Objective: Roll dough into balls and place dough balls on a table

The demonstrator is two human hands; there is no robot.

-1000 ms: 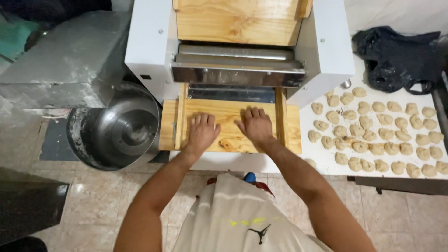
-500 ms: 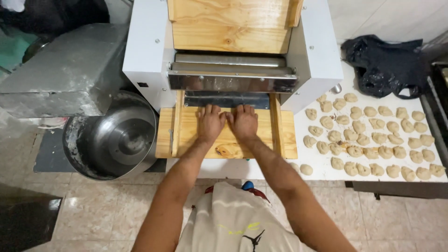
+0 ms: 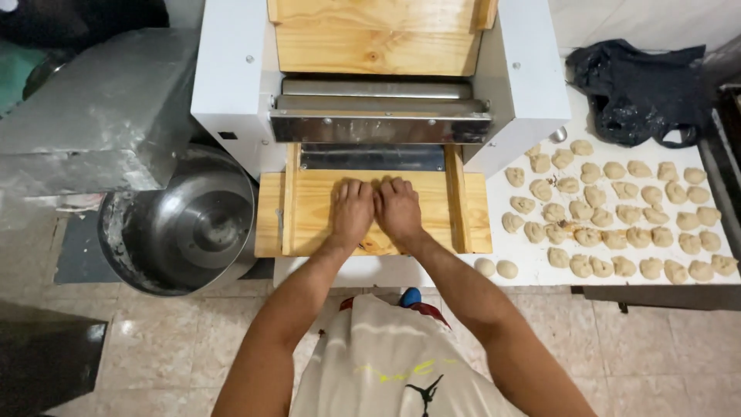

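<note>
- 2 bare hands lie side by side, palms down, on a pale wooden tray at the mouth of a white dough-rolling machine; the left hand and the right hand touch at the thumbs.
- Fingers of both hands are stretched flat and held close together, pressing down, clamped on nothing; the fingertips point toward the machine's slot.
- Whatever is under the palms is hidden, so I cannot tell whether a dough piece lies there.
- Risk, as a judgement: the fingertips sit near the steel rollers, so a push too far forward could draw them in.
- Another risk: dough pressed unevenly could stick to the dry wood or tear.
- Wooden tray is smooth, light pine with visible grain and 2 raised side rails forming a channel.
- Machine housing is flat white metal; a second pine board slopes above the rollers.
- Dozens of small, lumpy, beige dough pieces lie in loose rows on the white table to the right, well apart from the hands.
- 1 crumpled black plastic bag rests behind them.
- 1 round, scuffed steel mixing bowl stands to the left, just beside the tray.
</note>
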